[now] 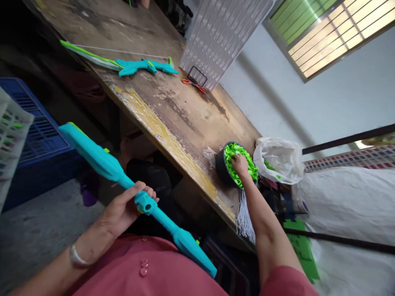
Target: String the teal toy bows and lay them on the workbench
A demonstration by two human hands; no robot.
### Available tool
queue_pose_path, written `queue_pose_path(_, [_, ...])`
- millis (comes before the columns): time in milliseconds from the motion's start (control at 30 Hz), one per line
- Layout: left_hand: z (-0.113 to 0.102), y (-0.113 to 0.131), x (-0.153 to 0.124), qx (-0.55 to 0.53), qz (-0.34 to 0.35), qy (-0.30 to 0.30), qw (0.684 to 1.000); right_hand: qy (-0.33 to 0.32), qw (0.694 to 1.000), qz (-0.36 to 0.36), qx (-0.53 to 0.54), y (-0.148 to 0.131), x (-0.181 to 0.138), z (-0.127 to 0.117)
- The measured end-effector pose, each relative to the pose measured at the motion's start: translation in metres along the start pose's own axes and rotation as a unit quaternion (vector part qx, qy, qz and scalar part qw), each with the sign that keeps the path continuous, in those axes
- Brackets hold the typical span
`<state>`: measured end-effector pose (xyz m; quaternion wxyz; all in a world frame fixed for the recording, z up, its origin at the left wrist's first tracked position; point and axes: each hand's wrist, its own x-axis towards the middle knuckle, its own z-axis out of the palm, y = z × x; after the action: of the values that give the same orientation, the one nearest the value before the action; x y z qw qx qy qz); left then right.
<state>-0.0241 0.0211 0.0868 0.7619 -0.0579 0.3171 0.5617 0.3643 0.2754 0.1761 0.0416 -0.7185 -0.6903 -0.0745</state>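
My left hand (131, 203) is wrapped round the middle of a turquoise toy bow (103, 162), which slants across my lap with small green bits along its edge. My right hand (240, 163) reaches into a dark bucket (222, 169) at the table's edge. The bucket is full of small bright green plastic pieces (243, 154). The fingers of that hand are curled down among the pieces, and their tips are hidden. Farther up the table lies another toy bow (132, 67), turquoise and green, with a white string strung across it.
Orange-handled scissors (194, 85) lie on the worn wooden table (185, 107) beside a ribbed clear panel (220, 37). White strings (245, 218) hang below the bucket. Right of it sits a white plastic bag (279, 158) with green pieces. A blue crate (40, 123) stands at left.
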Motion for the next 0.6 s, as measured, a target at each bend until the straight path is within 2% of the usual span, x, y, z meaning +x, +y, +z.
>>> queue_pose_path(133, [0.008,-0.005,-0.004,0.026,0.008,-0.009,1.000,-0.022,0.999,0.007,-0.029,0.007,-0.003,0.015])
queue_pose_path(300, [-0.002,-0.009,-0.009,0.110,0.009,-0.010,0.994,-0.025,1.000,0.009,-0.013,0.015,-0.004,0.010])
queue_pose_path(500, [-0.003,-0.005,-0.007,0.026,0.065,-0.081,0.994,0.020,0.998,0.037,0.056,0.015,-0.010,0.001])
queue_pose_path(600, [-0.004,-0.003,-0.004,0.021,0.059,-0.100,0.993,0.072,0.990,0.050,0.106,0.011,-0.013,-0.006])
